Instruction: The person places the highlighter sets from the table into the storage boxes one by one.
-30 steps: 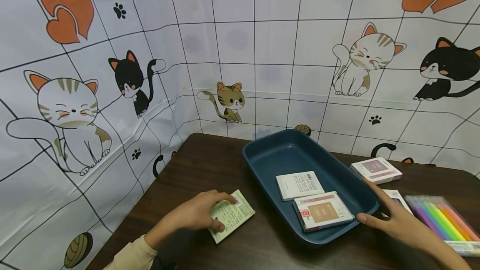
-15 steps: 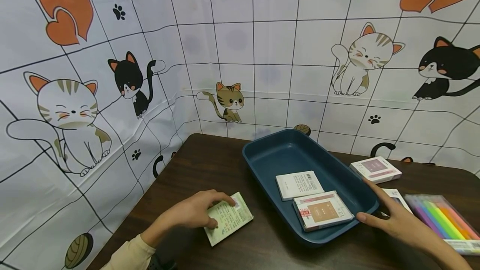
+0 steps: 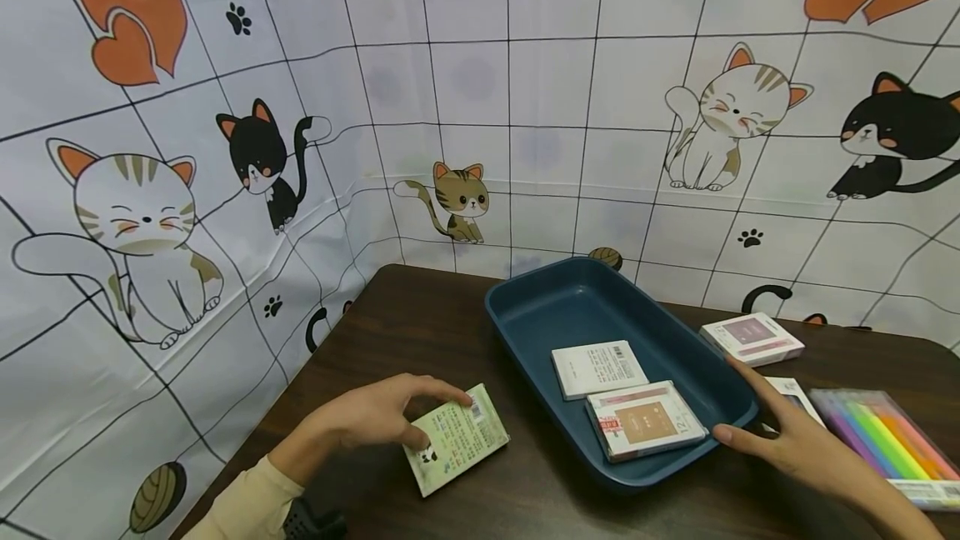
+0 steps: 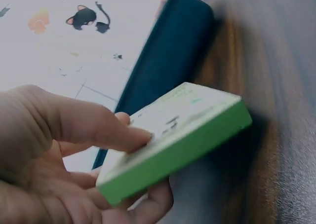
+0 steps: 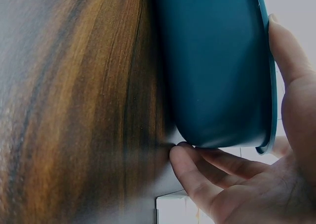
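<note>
My left hand (image 3: 371, 417) holds a thin light-green printed box (image 3: 467, 440) left of the tray. In the left wrist view the thumb presses the printed face of the green box (image 4: 187, 144) and the fingers curl beneath it; its edge is tilted off the table. At the near right corner of the deep blue tray (image 3: 570, 298), my right hand (image 3: 798, 444) grips it. The right wrist view has the thumb at the rim and the fingers against the lower outside of the tray (image 5: 217, 71). Two white boxes, one plain (image 3: 598, 367) and one pink-edged (image 3: 648, 423), lie inside the tray.
Right of the tray, a white-and-mauve box (image 3: 753, 338) lies at the back. Another box (image 3: 795, 394) is partly hidden by my right hand. A clear pack of coloured pens (image 3: 892, 440) lies farther right. A cat-print cloth (image 3: 540, 90) hangs behind the dark wooden table (image 3: 427, 315).
The green box has shifted slightly left and turned a little in my left hand, which has drawn back slightly. My right hand and the tray have stayed put.
</note>
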Demonstrator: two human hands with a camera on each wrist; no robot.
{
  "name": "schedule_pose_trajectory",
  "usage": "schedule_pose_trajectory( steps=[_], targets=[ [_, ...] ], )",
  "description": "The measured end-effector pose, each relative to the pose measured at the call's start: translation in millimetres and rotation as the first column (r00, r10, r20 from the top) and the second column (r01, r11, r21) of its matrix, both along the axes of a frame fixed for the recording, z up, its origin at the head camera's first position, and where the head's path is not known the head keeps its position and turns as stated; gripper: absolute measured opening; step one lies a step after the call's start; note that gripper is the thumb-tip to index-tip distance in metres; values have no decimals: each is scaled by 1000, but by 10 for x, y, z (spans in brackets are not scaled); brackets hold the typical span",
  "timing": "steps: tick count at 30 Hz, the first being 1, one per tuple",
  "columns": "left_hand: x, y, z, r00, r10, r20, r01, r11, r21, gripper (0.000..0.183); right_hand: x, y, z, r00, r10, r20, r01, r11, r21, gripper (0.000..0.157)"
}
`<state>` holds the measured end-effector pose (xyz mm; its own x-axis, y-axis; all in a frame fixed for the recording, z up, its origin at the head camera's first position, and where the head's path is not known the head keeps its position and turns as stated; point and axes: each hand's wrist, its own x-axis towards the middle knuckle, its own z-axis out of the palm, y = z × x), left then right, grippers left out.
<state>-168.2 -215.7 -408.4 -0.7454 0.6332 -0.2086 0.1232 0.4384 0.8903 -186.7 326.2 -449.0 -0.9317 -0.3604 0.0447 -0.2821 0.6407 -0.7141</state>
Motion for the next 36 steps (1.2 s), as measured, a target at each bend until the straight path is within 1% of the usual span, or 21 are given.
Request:
schedule_pose_trajectory(
  steps=[2,5,7,11,15,20,22,27,30,36],
  targets=[
    [-14,-31,37,997,-25,67,19,997,81,74,0,6,3,1000,1,-2,-1,1000,-2,89],
    [-27,-81,121,986,-75,150,43,978,203,73,-2,14,7,1000,-3,-3,3,1000,3,89],
    [-30,-105,187,979,-97,177,50,966,256,73,-4,17,7,1000,-4,-5,4,1000,6,89],
    [-18,-116,295,980,-127,155,78,955,286,72,1,25,-3,1000,-7,-9,8,1000,9,89],
    [-14,-85,375,982,-139,125,100,956,274,71,18,31,-13,1000,-12,-10,12,1000,6,90],
    [-60,-5,473,985,-139,106,105,955,277,69,25,43,-9,1000,-15,-10,15,1000,2,90],
    [-85,37,508,983,-153,102,117,949,294,69,24,46,-7,1000,-16,-5,16,1000,-1,90],
    [-151,154,573,974,-197,112,146,922,358,70,24,39,3,1000,-14,-3,14,1000,-2,90],
    [-190,231,601,973,-195,124,134,914,382,71,20,26,12,1000,-8,-9,8,1000,2,89],
    [-281,421,632,976,-171,134,103,908,406,72,15,9,31,1000,-12,-17,12,999,30,89]
  ],
)
